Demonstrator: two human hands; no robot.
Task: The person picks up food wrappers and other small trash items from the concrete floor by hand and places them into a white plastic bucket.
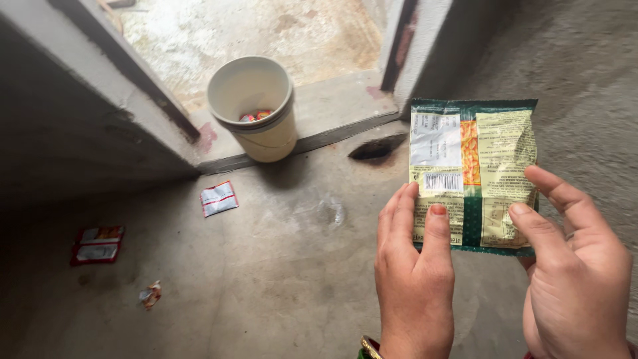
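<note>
Hands [492,266] on green-yellow packet [473,173]

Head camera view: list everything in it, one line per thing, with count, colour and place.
packet: one, green and yellow, held up at right
bucket: one, cream, on the doorstep, small red and orange bits inside
flat wrapper: one, white and red, on the floor below the bucket
red wrapper: one, red, floor at far left
crumpled scrap: one, pale and orange, floor at lower left
concrete floor: grey, underfoot
left hand: on the packet's lower left
right hand: on the packet's lower right
</note>
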